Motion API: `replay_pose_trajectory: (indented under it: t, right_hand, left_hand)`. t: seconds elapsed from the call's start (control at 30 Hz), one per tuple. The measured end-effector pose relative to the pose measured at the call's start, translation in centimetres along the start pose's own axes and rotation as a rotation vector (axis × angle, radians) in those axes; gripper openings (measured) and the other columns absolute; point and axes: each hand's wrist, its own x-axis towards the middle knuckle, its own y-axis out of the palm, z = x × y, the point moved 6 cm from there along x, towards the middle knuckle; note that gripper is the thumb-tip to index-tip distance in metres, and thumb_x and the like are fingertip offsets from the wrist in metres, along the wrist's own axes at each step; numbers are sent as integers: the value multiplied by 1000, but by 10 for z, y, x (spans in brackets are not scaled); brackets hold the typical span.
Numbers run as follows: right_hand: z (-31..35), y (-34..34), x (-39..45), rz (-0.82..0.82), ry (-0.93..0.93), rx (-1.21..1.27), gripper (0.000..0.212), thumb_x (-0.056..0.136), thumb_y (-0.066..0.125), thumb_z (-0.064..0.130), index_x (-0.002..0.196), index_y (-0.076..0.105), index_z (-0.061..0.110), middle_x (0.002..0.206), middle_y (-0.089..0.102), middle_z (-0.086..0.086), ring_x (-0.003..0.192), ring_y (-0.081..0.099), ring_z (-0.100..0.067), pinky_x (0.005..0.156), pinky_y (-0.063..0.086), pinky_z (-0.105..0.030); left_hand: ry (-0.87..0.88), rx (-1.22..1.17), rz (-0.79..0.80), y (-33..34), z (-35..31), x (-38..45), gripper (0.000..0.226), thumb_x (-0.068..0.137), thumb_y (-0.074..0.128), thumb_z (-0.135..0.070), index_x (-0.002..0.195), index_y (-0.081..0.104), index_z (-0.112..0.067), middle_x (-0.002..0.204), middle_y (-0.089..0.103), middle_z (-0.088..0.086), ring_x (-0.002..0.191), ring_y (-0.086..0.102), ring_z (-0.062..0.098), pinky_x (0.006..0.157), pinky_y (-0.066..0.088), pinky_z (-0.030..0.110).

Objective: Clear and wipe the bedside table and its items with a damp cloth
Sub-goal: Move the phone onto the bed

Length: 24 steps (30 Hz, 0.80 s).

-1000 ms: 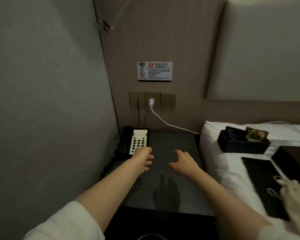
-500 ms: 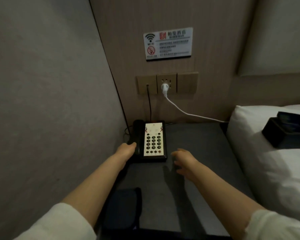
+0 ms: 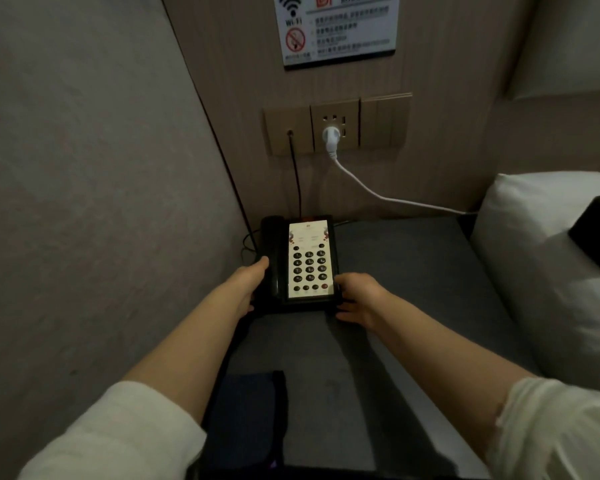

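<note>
Clearing was nearly done: you clamped both left hand (image 3: 248,285) and right hand (image 3: 357,297) on the telephone (image 3: 300,263), the bedside table's (image 3: 413,271) back-left corner item, wiping apparently unstarted.

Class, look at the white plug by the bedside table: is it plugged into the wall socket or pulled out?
Plugged in. The white plug sits flush in the wall socket, and its cord trails right towards the bed.

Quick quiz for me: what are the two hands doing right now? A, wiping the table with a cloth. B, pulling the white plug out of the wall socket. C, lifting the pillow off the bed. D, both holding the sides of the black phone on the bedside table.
D: the left hand and right hand hold opposite sides of the phone, which sits on the bedside table.
</note>
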Motion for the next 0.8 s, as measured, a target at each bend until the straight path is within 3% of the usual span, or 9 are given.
replay_pose_trajectory:
  t: [0.07, 0.2, 0.27, 0.33, 0.5, 0.6, 0.7, 0.73, 0.8]
  right_hand:
    - [3, -1, 0, -5, 7, -35, 36, 98, 46, 16, 134, 50, 11, 118, 56, -13, 97, 57, -26, 63, 48, -34]
    - [5, -2, 1, 2, -14, -81, 36, 100, 44, 17, 135, 47, 9, 106, 56, -13, 89, 57, -24, 57, 45, -32]
    - [3, 0, 3, 10, -22, -114, 37, 100, 46, 21, 135, 47, 9, 100, 54, -10, 88, 56, -22, 58, 45, -31]
    - [-1, 4, 1, 19, -38, -144, 39, 101, 47, 25, 137, 46, 10, 94, 53, -7, 83, 54, -20, 59, 43, -30]
    - [-1, 13, -8, 70, -102, -102, 43, 102, 38, 17, 144, 43, 27, 94, 58, 1, 83, 56, -18, 71, 48, -32]
    - [-2, 14, -13, 97, -93, -12, 45, 102, 34, 13, 144, 42, 28, 94, 63, 1, 87, 62, -21, 79, 51, -37]
    - [2, 9, -23, 87, -96, 67, 44, 103, 34, 13, 143, 44, 27, 95, 64, 1, 83, 64, -21, 69, 53, -33]
    - [5, 7, -25, 78, -100, 94, 43, 104, 33, 14, 144, 43, 25, 98, 64, 1, 82, 65, -20, 68, 52, -32]
    - [10, 2, -31, 65, -107, 125, 42, 105, 33, 16, 145, 42, 22, 111, 64, -3, 79, 66, -20, 67, 52, -31]
  left_hand:
    - [-27, 23, -2, -3, 5, 6, 61, 96, 46, -50, 146, 34, -17, 147, 42, 9, 133, 40, 30, 96, 37, 41]
    - [-31, 39, -21, -4, 10, 13, 57, 96, 45, -51, 141, 42, -15, 138, 50, 9, 124, 47, 27, 85, 40, 36]
    - [-13, -1, -34, -3, 9, 12, 54, 96, 46, -50, 136, 48, -13, 118, 61, 7, 104, 57, 23, 75, 42, 30]
    - [10, -44, -60, -4, 8, 8, 50, 96, 49, -47, 129, 53, -10, 94, 62, 3, 77, 57, 17, 56, 41, 26]
    - [-4, -163, -52, -6, 8, -2, 41, 95, 54, -40, 123, 57, -10, 82, 63, 5, 68, 61, 18, 39, 44, 21]
    - [-24, -232, -26, -4, 5, -9, 44, 94, 57, -38, 127, 56, -9, 90, 65, 9, 74, 64, 22, 48, 48, 25]
    - [-38, -253, -9, -1, 2, -15, 50, 91, 60, -37, 132, 52, -9, 107, 66, 12, 80, 65, 24, 51, 50, 27]
    - [-35, -260, -2, 0, 1, -16, 56, 89, 63, -39, 135, 49, -9, 115, 65, 13, 87, 65, 26, 56, 53, 29]
    - [-11, -261, 10, -1, -1, -17, 73, 82, 70, -42, 141, 41, -10, 128, 59, 14, 106, 62, 29, 81, 56, 39]
